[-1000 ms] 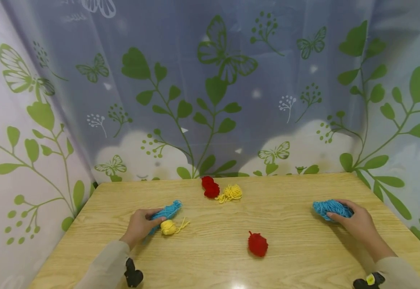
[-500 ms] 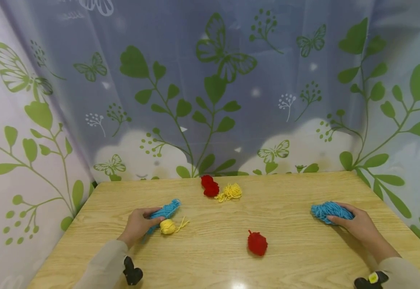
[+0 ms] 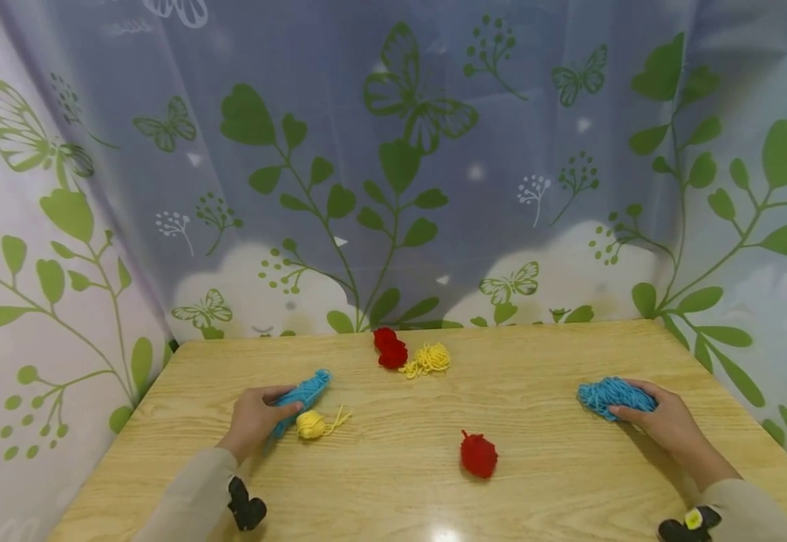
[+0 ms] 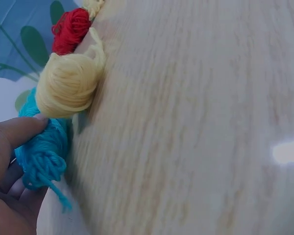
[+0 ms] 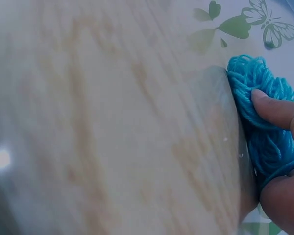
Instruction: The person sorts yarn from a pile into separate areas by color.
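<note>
Left hand (image 3: 253, 421): grasps long blue yarn skein (image 3: 302, 394), table's (image 3: 569, 482) left side, just beside small yellow yarn ball (image 3: 311, 425). Right hand (image 3: 664, 421): grasps flat blue yarn bundle (image 3: 606, 394), right side.

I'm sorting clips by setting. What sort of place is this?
Probably a small staged recording booth rather than a lived-in room: a bare wooden table is closed in on three sides by a curtain printed with leaves and butterflies, and only small yarn bundles lie on it.
</note>
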Demonstrator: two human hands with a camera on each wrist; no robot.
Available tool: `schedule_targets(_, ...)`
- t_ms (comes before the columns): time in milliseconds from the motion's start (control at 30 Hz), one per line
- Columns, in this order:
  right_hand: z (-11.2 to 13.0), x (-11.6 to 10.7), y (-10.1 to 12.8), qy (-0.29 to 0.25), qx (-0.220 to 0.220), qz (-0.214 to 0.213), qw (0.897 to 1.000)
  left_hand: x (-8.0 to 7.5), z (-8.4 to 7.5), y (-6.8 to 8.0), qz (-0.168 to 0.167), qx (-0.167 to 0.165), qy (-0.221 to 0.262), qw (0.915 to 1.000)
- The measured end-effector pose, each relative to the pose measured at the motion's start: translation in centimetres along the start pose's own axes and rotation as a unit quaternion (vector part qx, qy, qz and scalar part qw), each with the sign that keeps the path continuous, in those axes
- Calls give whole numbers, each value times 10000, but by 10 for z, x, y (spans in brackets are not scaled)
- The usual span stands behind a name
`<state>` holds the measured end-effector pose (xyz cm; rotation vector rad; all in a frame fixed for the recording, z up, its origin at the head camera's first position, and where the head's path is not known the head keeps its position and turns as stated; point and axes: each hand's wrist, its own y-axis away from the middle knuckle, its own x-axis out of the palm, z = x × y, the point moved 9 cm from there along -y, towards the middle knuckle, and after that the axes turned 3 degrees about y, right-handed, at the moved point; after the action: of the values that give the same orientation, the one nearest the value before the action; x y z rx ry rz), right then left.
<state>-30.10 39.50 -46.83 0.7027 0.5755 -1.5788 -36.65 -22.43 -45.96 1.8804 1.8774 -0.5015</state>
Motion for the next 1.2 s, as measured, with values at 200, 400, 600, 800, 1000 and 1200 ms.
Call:
schedule_targets(200,-2,1,0,-48,99,32,9999,-8,-15,-4,-110,125,173,9997)
schedule_targets(400,-1,1,2,-125,87,0,9999,-10,-48,-10,-302,215,200,9991)
schedule_targets(600,1,2,2,-153,46,-7,9999,3,-87,-16,-351,359,383,9980)
schedule_targets(800,-2,2,1,-120,133,43,9998,35,-123,-17,-137,472,857,9951)
schedule_targets(1000,-2,1,1,-143,110,35,9998,73,-160,-15,85,635,1321,9892)
schedule_targets(1200,-1,2,1,-193,92,39,9998,116,-189,-12,288,886,1655,9818)
